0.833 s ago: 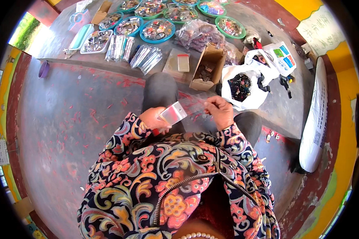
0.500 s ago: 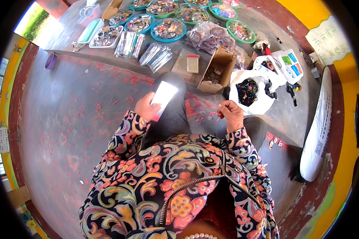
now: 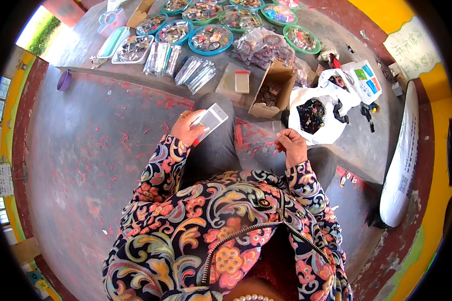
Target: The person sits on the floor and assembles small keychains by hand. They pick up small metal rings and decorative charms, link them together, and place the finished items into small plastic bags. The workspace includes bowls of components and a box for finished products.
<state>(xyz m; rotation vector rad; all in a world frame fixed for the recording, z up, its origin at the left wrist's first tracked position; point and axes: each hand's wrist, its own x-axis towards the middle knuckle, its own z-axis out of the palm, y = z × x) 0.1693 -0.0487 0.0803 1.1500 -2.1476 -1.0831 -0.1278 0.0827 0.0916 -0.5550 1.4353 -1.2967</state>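
On the raised step at the far side, a cardboard box (image 3: pixel 260 111) stands open with small dark pieces in it, and just right of it a white plastic bag (image 3: pixel 331 131) gapes around a tangle of small dark items too fine to make out. Farther back, a blue round basket (image 3: pixel 211 52) and a green round basket (image 3: pixel 306 52) hold heaps of small packaged goods, as do others behind them; to the left, a white tray (image 3: pixel 130 61) is full of dark packets beside a teal tray (image 3: pixel 113 43). A crumpled heap of clear plastic bags (image 3: pixel 263 47) lies between the two baskets, and two bundles of slim packets (image 3: pixel 163 58) sit nearer. The left hand (image 3: pixel 188 128) grips a flat pack of clear sleeves (image 3: pixel 212 118) with a red lower end, over the left knee (image 3: pixel 218 140). The right hand (image 3: pixel 292 146) pinches the right edge of a clear plastic sleeve (image 3: pixel 260 131), red at its left end, above the floor (image 3: pixel 100 165) to the right of that knee. Compared with half a second ago, the pack has tilted rightward and lost its white glare, while the right hand is almost where it was.
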